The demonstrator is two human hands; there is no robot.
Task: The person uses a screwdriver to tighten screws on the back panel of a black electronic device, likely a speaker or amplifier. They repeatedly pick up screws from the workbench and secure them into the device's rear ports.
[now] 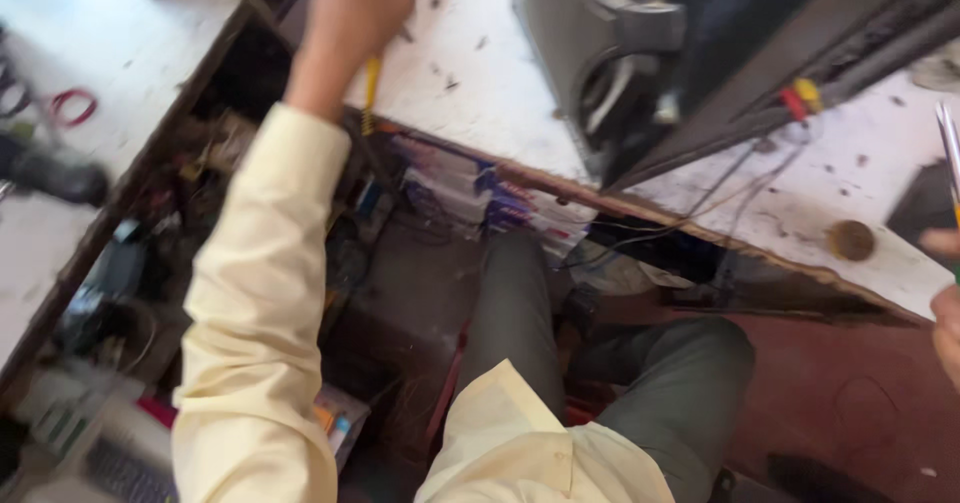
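Head view: left hand gripping yellow-handled tool

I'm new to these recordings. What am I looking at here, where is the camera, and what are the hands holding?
There is no machine: a person wears a camera on the head, looking down at their own lap and a white workbench. The left hand, in a pale yellow sleeve, reaches up over the bench and seems to grip a yellow-handled tool. The right hand is barely in view at the right edge, seemingly holding thin metal tweezers. On the bench stand a dark grey device with wires and a small round brown object. Shelves of clutter lie below.
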